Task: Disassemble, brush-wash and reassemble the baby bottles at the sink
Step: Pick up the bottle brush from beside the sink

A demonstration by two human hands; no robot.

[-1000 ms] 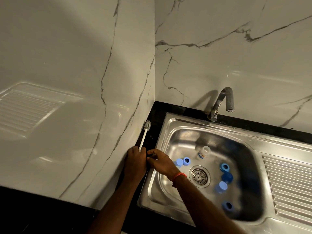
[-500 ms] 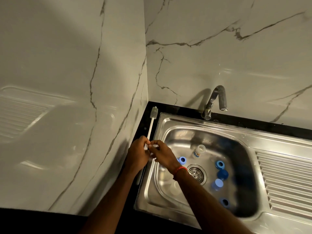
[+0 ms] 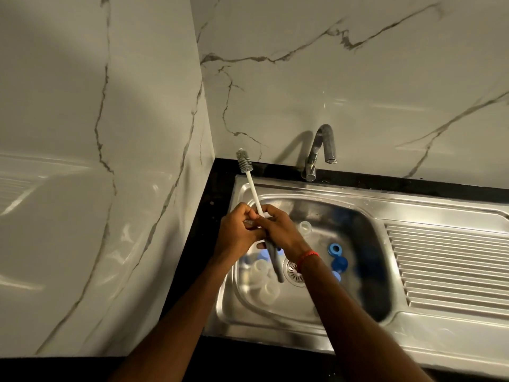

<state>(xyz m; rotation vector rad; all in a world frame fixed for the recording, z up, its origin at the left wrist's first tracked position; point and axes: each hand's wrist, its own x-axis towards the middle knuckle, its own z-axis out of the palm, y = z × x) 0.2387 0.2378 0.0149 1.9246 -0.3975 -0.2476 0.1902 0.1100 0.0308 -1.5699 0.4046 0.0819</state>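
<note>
Marble corner, steel sink point(image 3: 316, 194) in black bench. Both hands' grips meet clenched on brush point(image 3: 254, 193) mid-handle: left hand point(image 3: 237, 232), right hand point(image 3: 278, 230). Long axis runs up-left; bristle head over sink's back rim, dark end down toward bottle parts point(image 3: 334, 249) in basin.

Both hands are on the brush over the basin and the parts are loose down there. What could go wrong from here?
1. Both hands, left and right, pinch the thin brush mid-handle; it may slip and drop into the sink.
2. Its grey head points at the wall, so it might flick drips there.
3. The blue rings and clear parts lie close to the drain, where a falling brush could scatter them.
</note>
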